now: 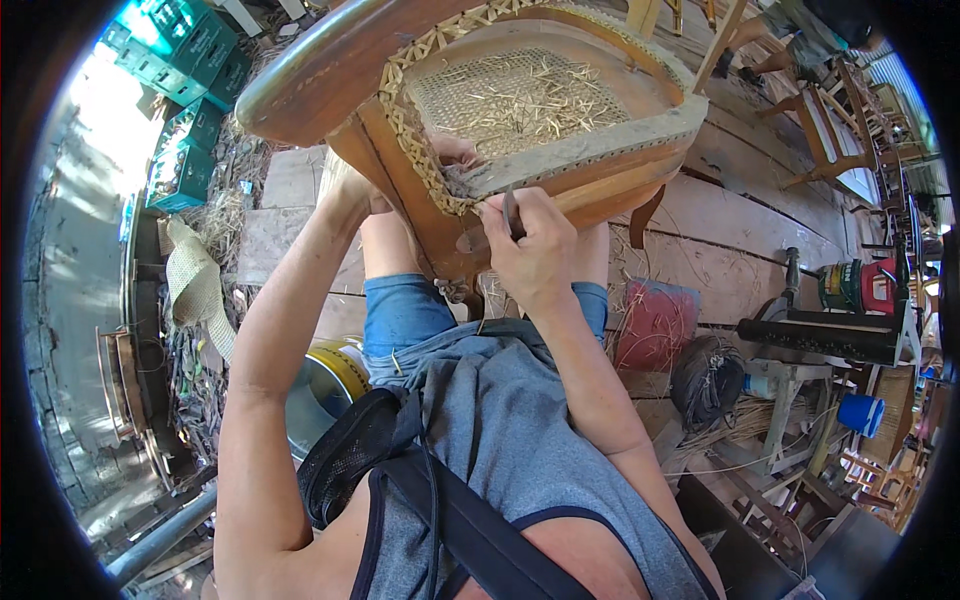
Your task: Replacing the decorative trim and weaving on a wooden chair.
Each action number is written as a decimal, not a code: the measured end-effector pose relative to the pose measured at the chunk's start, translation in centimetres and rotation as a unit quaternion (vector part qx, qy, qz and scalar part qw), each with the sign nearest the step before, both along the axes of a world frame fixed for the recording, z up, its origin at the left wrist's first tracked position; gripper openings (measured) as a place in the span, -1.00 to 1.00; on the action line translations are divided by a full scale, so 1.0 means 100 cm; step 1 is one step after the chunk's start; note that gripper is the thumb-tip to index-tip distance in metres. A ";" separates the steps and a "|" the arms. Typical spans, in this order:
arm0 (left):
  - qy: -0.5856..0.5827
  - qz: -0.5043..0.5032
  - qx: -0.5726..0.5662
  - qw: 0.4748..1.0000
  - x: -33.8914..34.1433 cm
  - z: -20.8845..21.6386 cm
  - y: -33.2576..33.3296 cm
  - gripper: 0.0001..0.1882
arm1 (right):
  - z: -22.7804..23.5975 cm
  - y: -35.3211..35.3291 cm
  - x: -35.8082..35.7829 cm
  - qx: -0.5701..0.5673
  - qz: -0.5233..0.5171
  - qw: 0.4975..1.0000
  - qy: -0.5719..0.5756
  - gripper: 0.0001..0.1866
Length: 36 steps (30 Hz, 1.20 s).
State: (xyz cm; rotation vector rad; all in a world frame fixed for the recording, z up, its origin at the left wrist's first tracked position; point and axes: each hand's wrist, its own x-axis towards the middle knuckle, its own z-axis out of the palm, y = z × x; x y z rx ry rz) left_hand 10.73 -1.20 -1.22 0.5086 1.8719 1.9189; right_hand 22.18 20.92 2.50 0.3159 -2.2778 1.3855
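A wooden chair frame (pixel 600 165) is tipped up over my knees. Woven cane webbing (pixel 480 85) fills its far panel, and loose cane strips (pixel 545 95) lie on it. A braided cane edging (pixel 397 130) runs along the left rail, and small holes line the near bare rail. My right hand (pixel 535 245) is closed at the near left corner, gripping a dark, narrow, curved tool (pixel 513 213) whose exact kind I cannot make out. My left hand (pixel 352 188) reaches behind the left rail. Some of its fingers show inside the frame near that corner; their grip is hidden.
Green crates (pixel 185 150) are stacked at the far left, near a roll of cane webbing (pixel 195 275). Beside my left leg stands a yellow-rimmed tin (pixel 340 370). On the right are a red container (pixel 657 325), a dark coil (pixel 708 380) and chair frames (pixel 830 140). A person (pixel 800 50) is at the far right.
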 end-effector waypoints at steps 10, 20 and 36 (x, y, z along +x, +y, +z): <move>-0.036 -0.154 0.189 0.969 -0.002 0.011 -0.013 -0.48 | 0.028 0.020 -0.016 0.045 0.018 0.981 -0.186 -0.70; -0.044 -0.183 -0.141 0.972 -0.036 0.040 0.005 -0.66 | 0.016 0.047 0.010 -0.125 0.038 0.971 -0.201 -0.81; 0.005 0.054 0.123 0.991 0.038 0.005 -0.007 -0.62 | 0.006 0.032 0.028 -0.225 0.187 0.895 -0.336 -0.77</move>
